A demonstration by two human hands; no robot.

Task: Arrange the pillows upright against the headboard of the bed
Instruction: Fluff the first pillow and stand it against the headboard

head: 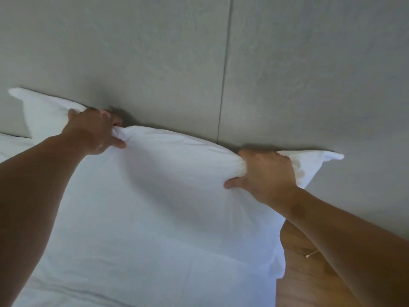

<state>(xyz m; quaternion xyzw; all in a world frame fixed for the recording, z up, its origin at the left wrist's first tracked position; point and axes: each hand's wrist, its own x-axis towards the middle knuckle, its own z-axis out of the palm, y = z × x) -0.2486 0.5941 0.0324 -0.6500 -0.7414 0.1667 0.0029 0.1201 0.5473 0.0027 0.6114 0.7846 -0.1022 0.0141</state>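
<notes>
A large white pillow (172, 185) stands upright, its top edge leaning on the grey padded headboard (155, 63). My left hand (95, 131) pinches the fabric of the top edge near its left corner. My right hand (265, 173) bunches the fabric near the right corner, whose tip sticks out to the right. The pillow's left corner tip (39, 103) pokes up past my left hand; I cannot tell if it belongs to a second pillow. White bedding (110, 273) lies below the pillow.
A vertical seam (224, 74) divides the headboard panels. Wooden floor (309, 273) shows at the lower right beside the bed, with a small white stick-like item (311, 254) lying on it. The bed's edge runs along the pillow's right side.
</notes>
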